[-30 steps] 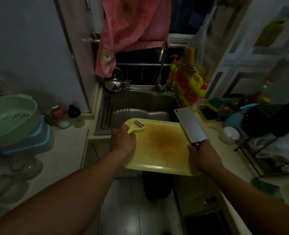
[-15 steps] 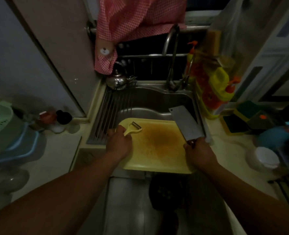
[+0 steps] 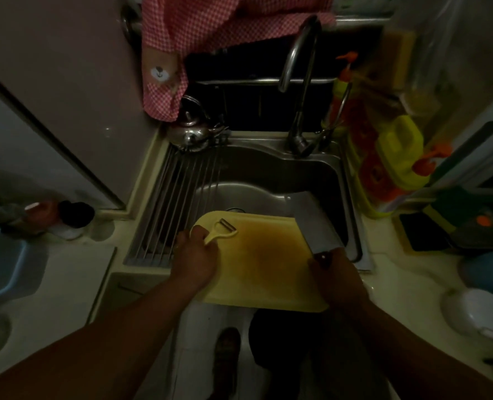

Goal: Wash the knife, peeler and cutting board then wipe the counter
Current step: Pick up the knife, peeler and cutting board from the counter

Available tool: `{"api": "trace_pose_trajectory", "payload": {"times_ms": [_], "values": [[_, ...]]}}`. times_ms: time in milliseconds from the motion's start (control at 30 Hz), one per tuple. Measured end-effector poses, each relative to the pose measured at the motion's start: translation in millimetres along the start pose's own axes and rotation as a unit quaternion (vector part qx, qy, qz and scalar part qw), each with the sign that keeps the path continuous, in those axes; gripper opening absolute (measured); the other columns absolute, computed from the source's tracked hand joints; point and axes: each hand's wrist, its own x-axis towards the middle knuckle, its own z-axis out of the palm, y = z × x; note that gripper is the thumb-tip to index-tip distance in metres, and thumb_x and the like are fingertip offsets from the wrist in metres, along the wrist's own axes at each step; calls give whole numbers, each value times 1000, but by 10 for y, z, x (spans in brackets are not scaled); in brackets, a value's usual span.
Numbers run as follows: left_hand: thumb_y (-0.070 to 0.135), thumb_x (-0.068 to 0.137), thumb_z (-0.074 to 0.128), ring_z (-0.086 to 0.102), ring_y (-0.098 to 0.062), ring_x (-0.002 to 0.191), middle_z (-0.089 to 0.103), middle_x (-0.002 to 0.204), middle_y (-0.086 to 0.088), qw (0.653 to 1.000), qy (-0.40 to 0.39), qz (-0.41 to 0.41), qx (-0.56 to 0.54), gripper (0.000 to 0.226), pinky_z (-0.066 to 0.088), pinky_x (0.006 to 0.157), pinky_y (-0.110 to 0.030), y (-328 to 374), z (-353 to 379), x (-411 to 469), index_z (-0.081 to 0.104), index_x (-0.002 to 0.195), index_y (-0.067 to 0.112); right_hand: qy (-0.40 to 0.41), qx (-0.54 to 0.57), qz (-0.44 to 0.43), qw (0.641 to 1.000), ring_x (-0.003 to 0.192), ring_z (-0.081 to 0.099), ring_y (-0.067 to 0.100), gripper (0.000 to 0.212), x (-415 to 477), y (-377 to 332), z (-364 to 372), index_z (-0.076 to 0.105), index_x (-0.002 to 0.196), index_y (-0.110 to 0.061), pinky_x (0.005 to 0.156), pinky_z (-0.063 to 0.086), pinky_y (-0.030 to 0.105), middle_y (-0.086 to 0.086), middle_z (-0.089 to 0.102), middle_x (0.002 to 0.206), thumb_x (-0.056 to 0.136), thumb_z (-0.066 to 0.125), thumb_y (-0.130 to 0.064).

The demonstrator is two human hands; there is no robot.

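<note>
- At the sink's front edge, the left hand [image 3: 194, 261] is curled round the board's 9 o'clock side, and its thumb and fingers pinch the peeler [image 3: 220, 230] by the handle flat against the top. The peeler's head points to about 1 o'clock.
- The right hand [image 3: 336, 275] is closed round the knife [image 3: 311, 223] handle at the board's 3 o'clock side. It looks to help carry the board too, though I cannot see its fingers underneath.
- The knife blade runs from that hand toward 11 o'clock, out over the basin.
- The board [image 3: 262, 264] hangs level between the two hands, with its far half over the basin and its near half out past the front edge. A brown stain covers its middle.
- The sink [image 3: 268, 171] beyond looks unfilled, and I see no water coming from the faucet [image 3: 300, 82] at 12 o'clock.
- A rack [image 3: 178, 203] of bars lies over the sink's 9 o'clock side, and soap bottles [image 3: 398, 157] stand at 3 o'clock.
- The counter [image 3: 74, 278] stretches off to 9 o'clock and 3 o'clock.
- As I judge it, all three things have been gathered at the sink, but nothing is washed yet. The washing of the knife, peeler and board and the wiping of the counter all remain.
</note>
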Motion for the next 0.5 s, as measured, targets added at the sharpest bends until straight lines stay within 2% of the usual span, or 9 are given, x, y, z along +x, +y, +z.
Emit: {"api": "trace_pose_trajectory", "payload": {"times_ms": [33,67,100,133,167,200,300,400,500], "values": [[29,98,60,58,-40,106,46,129,-16,1000,-5,8,5,24,49,94,-45,9,27,61,55,119,19,-35,-100,-108,989,70,72,19,29,-94,127,-255,75,82,-6,65,56,34,7,75,78,72,90,-29],[30,98,59,57,-40,107,46,129,-17,1000,-13,14,9,25,49,94,-45,29,49,123,56,120,19,-32,-117,-199,972,76,73,25,27,-191,56,-370,73,91,-6,66,54,35,9,75,84,90,76,-33],[30,99,59,57,-41,108,46,130,-18,1000,-23,17,9,27,49,95,-44,59,71,188,56,123,18,-97,-132,-327,931,90,71,29,30,-301,26,-396,68,109,-7,72,52,35,14,73,100,99,65,-35],[30,100,57,57,-41,111,46,132,-19,999,-38,22,5,29,48,96,-44,93,91,255,56,126,17,-200,-168,-460,849,97,68,31,39,-315,20,-460,62,121,-6,77,50,36,15,70,109,100,61,-39],[29,102,54,56,-42,115,47,135,-20,998,-57,31,2,32,47,99,-44,128,109,339,55,131,16,-262,-200,-519,789,96,66,29,45,-300,-34,-484,59,128,-8,80,50,36,12,68,108,99,61,-42],[29,104,51,54,-42,122,48,138,-20,996,-80,38,6,35,45,102,-43,164,127,436,52,136,14,-258,-228,-540,768,89,65,25,46,-298,-174,-491,58,130,-10,78,49,34,9,66,101,98,61,-43],[29,105,47,49,-39,131,49,145,-20,993,-104,43,36,42,42,106,-42,272,200,730,48,143,11,-211,-282,-558,752,70,57,14,31,-313,-512,-515,59,120,-15,72,49,32,0,57,84,98,63,-38],[23,102,51,47,-37,132,39,153,-18,997,-55,45,44,42,44,107,-44,407,289,892,49,142,10,-196,-319,-576,727,91,69,24,34,-470,-799,-447,61,125,-14,78,59,36,8,68,103,99,61,-36],[18,100,48,42,-39,134,25,160,-14,994,-34,81,70,39,44,108,-49,524,365,976,49,138,12,-178,-327,-584,722,113,66,29,47,-520,-923,-343,54,142,-16,84,52,35,14,64,128,99,58,-35]]}}
